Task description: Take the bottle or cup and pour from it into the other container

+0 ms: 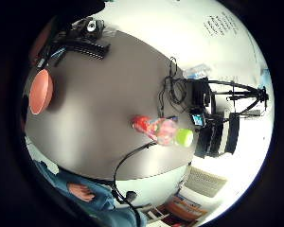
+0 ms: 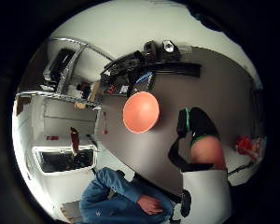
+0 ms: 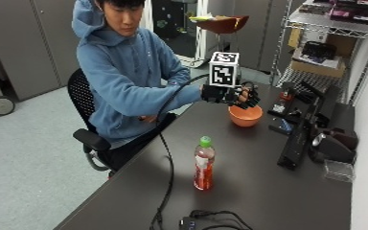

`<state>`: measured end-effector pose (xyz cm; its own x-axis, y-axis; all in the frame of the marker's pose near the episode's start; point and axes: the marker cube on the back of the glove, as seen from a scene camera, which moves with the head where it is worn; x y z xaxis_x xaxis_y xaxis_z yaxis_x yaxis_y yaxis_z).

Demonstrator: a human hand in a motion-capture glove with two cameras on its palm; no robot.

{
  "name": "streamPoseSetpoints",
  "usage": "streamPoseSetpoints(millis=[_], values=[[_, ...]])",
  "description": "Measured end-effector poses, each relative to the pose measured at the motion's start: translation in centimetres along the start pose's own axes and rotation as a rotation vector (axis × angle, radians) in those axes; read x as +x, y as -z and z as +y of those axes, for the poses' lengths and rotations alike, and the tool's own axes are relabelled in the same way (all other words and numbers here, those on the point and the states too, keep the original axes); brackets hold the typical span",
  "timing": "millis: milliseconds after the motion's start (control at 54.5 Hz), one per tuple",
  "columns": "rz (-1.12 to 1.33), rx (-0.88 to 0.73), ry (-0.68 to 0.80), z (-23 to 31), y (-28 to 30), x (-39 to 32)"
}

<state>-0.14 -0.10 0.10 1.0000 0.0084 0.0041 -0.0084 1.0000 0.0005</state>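
Two containers matter here, and neither is in the hand yet. Seen from the outside view, a person in a blue hoodie sits at the left edge of the dark desk (image 3: 247, 191). Their gloved right hand (image 3: 230, 94) is raised above the desk, just over and slightly in front of the orange bowl (image 3: 246, 116). Its fingers (image 3: 251, 98) hang loosely curled and apart, holding nothing.

The bottle (image 3: 203, 164), red with a green cap, stands upright nearer the camera, well apart from the bowl and from the hand. It likely sits there as the thing to be lifted, with the bowl as the receiver, so the bottle must be carried across open desk toward the bowl. The hand is on the bowl's side, so a reach back along the desk to the bottle seems the step still ahead.

A black cable runs from the glove along the desk edge, passing just beside the bottle; it could snag or nudge the bottle during the reach. Farther right, black equipment and a long black bar (image 3: 299, 139) line the desk's far side near the bowl, with a wire shelf (image 3: 324, 28) behind. These lie off the direct path between bottle and bowl, though they leave little room beyond the bowl.
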Motion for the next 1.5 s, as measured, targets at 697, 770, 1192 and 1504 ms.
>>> streamPoseSetpoints(millis=[697,770,1192,1504], values=[[-0.073,0.194,-0.027,5.5,2.4,4.6],[-0.132,0.263,-0.027,6.6,3.1,6.4],[-0.363,0.416,-0.106,11.0,3.7,17.6],[-0.676,0.371,-0.068,11.0,-0.7,23.6]])
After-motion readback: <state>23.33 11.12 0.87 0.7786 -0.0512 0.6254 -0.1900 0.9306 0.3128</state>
